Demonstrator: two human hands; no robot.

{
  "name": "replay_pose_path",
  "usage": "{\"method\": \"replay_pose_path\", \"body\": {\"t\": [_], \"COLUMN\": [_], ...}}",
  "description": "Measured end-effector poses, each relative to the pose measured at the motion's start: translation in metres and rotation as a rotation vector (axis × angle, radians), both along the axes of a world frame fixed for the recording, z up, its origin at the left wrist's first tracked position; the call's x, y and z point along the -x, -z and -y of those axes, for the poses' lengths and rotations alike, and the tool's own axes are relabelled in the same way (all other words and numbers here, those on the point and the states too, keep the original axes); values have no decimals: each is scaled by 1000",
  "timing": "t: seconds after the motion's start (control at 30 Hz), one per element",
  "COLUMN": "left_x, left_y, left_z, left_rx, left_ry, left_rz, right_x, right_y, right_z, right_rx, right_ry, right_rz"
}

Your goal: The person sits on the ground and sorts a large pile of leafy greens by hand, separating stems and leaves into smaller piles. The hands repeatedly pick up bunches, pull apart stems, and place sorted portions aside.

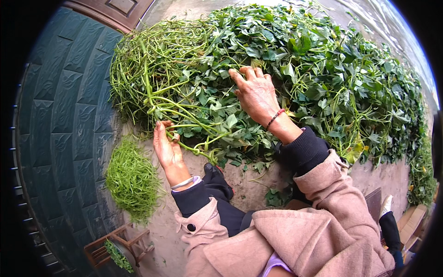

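My left hand (168,149) is closed around a green vine stem (192,149); its branching stems, mostly bare of leaves, spread up and to the right. My right hand (256,93) reaches over a large heap of leafy green vines (322,65), back of the hand up, fingers bent at the leaves. Whether its fingertips grip anything is hidden. At the heap's left end lies a tangle of stripped vine stems (155,45). Left of my left hand, a pile of thin light-green stalks (131,180) rests on the floor.
A dark tiled wall (65,131) runs down the left, with a brown door (117,14) above. A wooden stool or chair (100,254) with a basin of leaves (119,256) stands at the lower left. Another person's leg (389,225) and cardboard (412,221) show at the lower right.
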State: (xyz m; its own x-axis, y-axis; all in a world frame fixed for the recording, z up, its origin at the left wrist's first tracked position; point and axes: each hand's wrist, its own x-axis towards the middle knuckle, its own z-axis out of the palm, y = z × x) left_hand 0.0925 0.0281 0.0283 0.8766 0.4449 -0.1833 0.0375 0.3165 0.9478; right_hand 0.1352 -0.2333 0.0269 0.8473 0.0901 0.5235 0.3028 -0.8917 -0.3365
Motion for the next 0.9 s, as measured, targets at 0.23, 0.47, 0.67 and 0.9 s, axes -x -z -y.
{"method": "replay_pose_path", "body": {"t": [0.23,0.47,0.67,0.9], "left_x": [-2,-3,-1,1], "left_y": [18,18,13,16], "left_z": [-21,-18,-19,-38], "left_rx": [284,314,285,300], "left_ry": [7,35,-13,-81], "left_rz": [8,14,28,65], "right_x": [31,48,38,-3], "right_y": [17,35,48,30], "right_z": [-41,-59,-61,-25], "right_rx": [-174,-95,-289,-378], "right_ry": [-760,-578,-620,-838], "right_rz": [-519,-477,-442,-786]}}
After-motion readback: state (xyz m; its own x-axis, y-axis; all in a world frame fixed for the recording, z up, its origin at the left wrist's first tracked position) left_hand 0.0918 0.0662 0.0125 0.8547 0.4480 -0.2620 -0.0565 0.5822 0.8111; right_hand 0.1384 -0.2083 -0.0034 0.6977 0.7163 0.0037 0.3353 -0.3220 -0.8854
